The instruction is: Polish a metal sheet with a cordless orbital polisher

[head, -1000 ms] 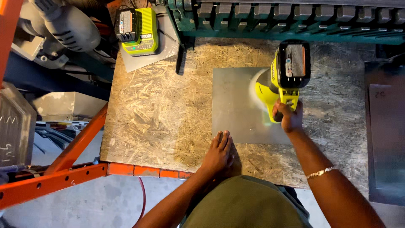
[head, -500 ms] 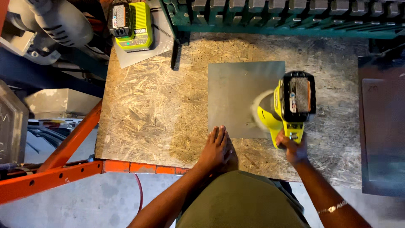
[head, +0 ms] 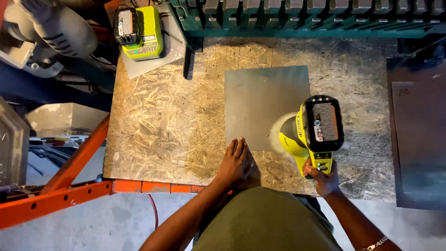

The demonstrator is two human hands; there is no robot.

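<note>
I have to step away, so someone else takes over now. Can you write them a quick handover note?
Left hand: flat on the board, fingertips at the near edge of the grey metal sheet, steadying it.
Right hand: grips the handle of the yellow-green cordless sander, whose pad sits on the sheet's near right corner.
The sheet lies flat on the chipboard bench.
Done: cannot tell how much is sanded.
Left: apparently the rest of the sheet.
</note>
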